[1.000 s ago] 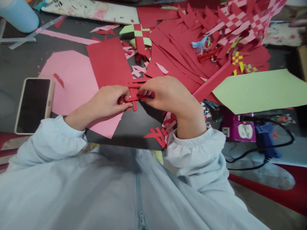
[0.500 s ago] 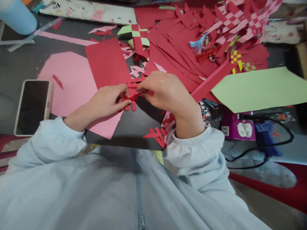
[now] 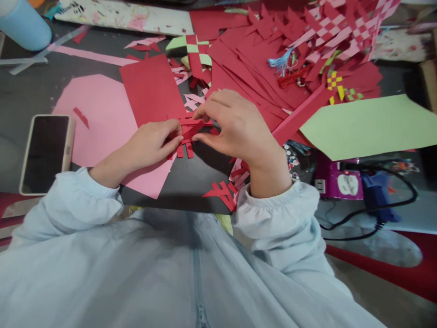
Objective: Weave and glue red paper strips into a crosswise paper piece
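No word or number can be clearly read. Dark lettering [image 3: 74, 6] is seen on a stained white strip [image 3: 126, 18] near the worktop's [image 3: 205, 182] far-left corner, but cannot be made out.

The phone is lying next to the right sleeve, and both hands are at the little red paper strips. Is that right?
Not quite: the head view shows the phone lying next to the left sleeve, not the right one. The left hand and right hand are both at the little red paper strips, as you said.
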Tool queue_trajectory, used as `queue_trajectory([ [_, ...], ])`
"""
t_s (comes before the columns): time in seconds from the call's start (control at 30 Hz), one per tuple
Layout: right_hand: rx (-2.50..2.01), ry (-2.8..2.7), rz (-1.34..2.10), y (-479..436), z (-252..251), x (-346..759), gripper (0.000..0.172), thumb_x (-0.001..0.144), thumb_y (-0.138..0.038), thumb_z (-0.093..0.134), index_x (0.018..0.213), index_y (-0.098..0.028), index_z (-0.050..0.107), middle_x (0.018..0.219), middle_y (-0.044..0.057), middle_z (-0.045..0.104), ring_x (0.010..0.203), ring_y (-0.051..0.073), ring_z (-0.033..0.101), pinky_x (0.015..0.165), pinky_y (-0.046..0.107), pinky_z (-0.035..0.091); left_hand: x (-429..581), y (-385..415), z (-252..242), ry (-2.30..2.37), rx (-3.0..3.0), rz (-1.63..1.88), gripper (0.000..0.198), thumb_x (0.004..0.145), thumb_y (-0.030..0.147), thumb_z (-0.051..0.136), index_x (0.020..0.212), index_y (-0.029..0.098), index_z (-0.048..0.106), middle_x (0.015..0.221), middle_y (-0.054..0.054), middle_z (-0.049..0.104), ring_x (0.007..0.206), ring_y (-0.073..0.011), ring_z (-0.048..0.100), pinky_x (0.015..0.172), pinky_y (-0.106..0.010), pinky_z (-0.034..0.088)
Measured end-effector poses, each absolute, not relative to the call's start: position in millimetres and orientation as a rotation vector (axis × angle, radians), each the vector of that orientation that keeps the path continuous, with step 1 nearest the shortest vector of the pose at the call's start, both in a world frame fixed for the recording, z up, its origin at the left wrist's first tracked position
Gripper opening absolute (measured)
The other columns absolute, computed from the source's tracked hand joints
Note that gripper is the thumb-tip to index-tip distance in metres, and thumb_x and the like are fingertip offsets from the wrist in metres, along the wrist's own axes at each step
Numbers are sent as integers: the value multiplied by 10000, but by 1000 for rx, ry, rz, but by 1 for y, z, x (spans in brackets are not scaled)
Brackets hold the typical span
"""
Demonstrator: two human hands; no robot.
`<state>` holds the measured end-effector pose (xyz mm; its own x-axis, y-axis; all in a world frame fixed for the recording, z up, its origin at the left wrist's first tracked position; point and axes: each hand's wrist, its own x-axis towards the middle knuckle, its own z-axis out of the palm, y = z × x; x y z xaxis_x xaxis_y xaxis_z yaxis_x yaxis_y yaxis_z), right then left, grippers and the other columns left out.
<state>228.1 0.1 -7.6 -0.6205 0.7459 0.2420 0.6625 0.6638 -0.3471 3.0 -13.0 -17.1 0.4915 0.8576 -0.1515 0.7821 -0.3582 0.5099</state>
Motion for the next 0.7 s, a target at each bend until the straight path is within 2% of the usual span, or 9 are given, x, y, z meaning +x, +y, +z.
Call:
queue_trajectory([
  [0.07,-1077,-2531,301,-3,-1,228,163,935,-341,639,996,-195,678,1016,111,712,979,264,626,834,396,454,2,-13,-20,1344,2227,213,271,962,420,458,947,194,607,773,-40,690,684,-188,595,646,-302,385],
  [0.2,-1072,-2709,340,-11,3,223,114,891,-290,674,827,-199,699,831,55,704,813,220,616,653,339,353,1,-13,-24,1314,2247,270,260,964,403,448,962,192,601,785,-41,687,686,-182,586,648,-301,383],
  [0.3,-1128,-2852,322,-14,3,215,138,874,-263,663,785,-179,728,792,67,712,773,210,607,626,336,299,1,-13,-23,1311,2253,275,237,954,383,447,949,195,591,760,-34,670,656,-174,565,632,-300,369],
  [0.53,-1222,-2973,259,-15,7,207,230,898,-288,592,910,-150,775,874,109,752,775,225,621,597,338,240,1,-12,-26,1341,2268,261,235,941,379,442,942,199,594,725,-15,648,612,-165,553,611,-295,368],
  [0.7,-1225,-2982,267,-15,5,207,273,904,-258,532,865,-153,782,855,110,752,746,218,602,591,346,218,1,-12,-27,1347,2279,254,231,937,364,442,942,198,603,720,-16,648,602,-161,551,608,-294,366],
])
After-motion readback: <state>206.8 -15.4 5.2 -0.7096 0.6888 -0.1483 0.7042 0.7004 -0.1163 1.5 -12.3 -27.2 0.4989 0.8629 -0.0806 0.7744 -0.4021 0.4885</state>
